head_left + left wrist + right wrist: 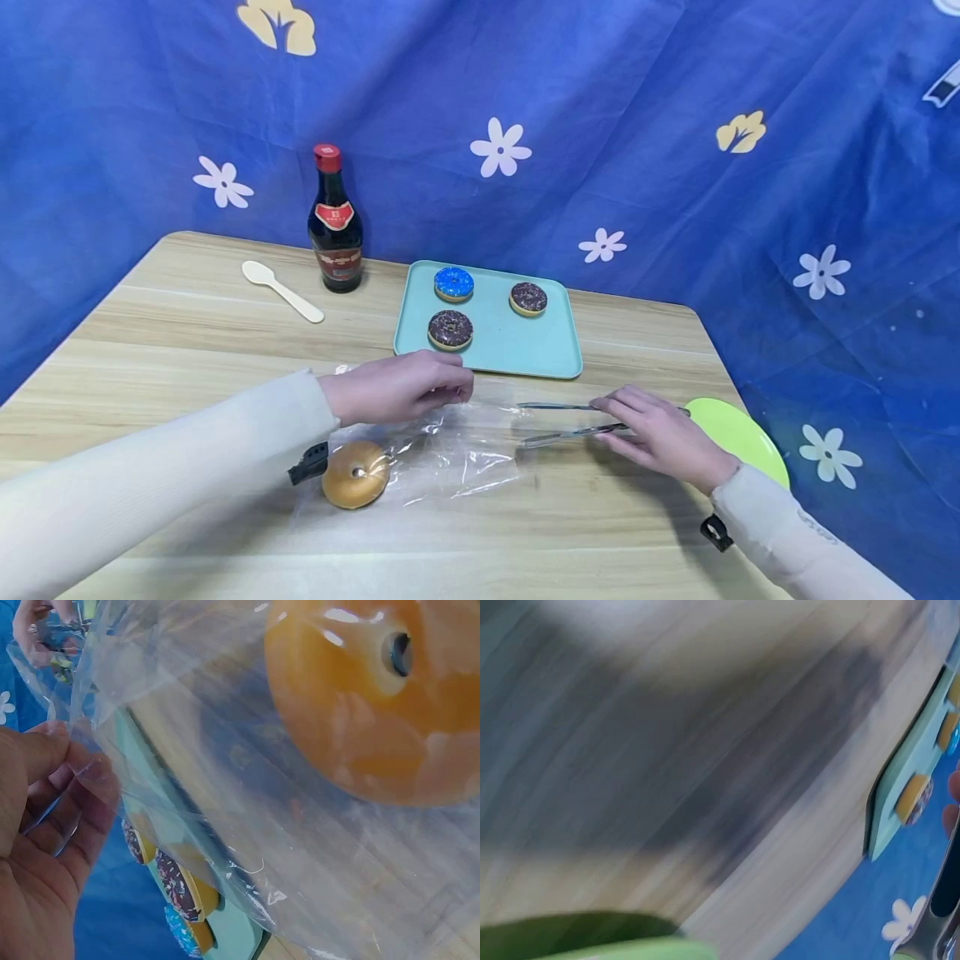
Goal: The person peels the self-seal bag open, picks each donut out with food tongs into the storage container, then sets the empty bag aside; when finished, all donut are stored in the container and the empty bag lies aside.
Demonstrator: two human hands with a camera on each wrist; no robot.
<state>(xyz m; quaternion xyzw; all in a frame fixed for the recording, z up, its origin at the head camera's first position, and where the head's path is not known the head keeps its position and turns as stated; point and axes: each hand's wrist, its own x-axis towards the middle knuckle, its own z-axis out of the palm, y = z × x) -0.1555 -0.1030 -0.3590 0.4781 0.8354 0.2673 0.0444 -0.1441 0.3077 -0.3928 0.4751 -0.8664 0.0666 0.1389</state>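
A clear plastic bag (468, 458) lies in front of me with a plain golden doughnut (358, 475) inside it. My left hand (412, 387) pinches the bag's edge between thumb and fingers; the left wrist view shows the film (187, 697) stretching from the fingertips over the doughnut (337, 727). My right hand (663, 437) holds metal tongs (573, 433), their arms apart and their tips pointing left at the bag's right end. Nothing sits between the tips. The right wrist view catches only part of the tongs (939, 915) at its edge.
Behind the hands stands a turquoise tray (517, 350) with two chocolate doughnuts and a blue doughnut (453, 284). A dark sauce bottle (337, 237) and a pale spoon (281, 292) are at the back left. Beyond my right hand lies a green plate (738, 437).
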